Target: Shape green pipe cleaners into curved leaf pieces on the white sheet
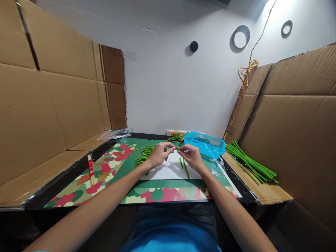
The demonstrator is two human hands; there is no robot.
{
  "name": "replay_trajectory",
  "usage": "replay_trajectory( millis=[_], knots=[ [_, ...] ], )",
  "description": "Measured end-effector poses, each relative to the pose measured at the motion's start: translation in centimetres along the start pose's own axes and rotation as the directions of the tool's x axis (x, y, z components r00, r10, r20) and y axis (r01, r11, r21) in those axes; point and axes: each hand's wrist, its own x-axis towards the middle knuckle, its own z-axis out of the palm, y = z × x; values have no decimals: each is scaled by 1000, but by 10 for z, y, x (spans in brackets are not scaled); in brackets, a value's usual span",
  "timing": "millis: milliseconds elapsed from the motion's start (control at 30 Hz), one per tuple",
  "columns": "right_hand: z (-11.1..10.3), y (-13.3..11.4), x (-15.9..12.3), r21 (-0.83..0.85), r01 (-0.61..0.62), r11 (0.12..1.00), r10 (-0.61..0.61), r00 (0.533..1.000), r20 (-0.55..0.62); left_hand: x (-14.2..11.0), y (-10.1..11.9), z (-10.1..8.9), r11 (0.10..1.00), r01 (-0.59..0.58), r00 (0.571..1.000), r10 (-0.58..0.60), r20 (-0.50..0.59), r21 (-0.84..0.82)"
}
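Note:
My left hand (159,154) and my right hand (193,157) meet above a white sheet (164,173), thumbs and forefingers pinched. Between the fingertips runs a short green pipe cleaner (177,148), mostly covered by the fingers. Below my right hand two straight cut pieces of green pipe cleaner (186,169) lie on the sheet. Left of my left hand is a row of curved green pipe-cleaner shapes (144,155), laid side by side and partly hidden by the hand and wrist.
A blue plastic basket (219,151) stands behind my right hand, with orange flowers on green stems (178,135) beside it. Long green pipe cleaners (252,164) lie on cardboard at right. A red-wrapped pair of chopsticks (90,169) rests at left. Cardboard walls (65,98) flank the table.

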Motion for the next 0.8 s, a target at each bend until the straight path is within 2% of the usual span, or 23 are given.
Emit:
replay_trajectory(
  millis=[167,433,567,700,800],
  knots=[
    [0,-3,-2,-17,11,1000,-11,1000,8,0,1,0,1000,7,1000,-7,4,30],
    [0,-2,-1,-37,37,999,-38,999,-16,0,5,-1,998,33,998,-29,62,-54],
    [1,-3,-2,-46,66,997,-64,997,31,0,5,0,996,43,992,-34,120,-78],
    [2,-4,-3,-77,85,993,-79,994,80,2,1,-2,999,9,998,-6,63,-38],
    [3,0,-3,-100,72,992,-65,995,70,3,-5,-3,996,-3,999,7,45,-91]
  ],
)
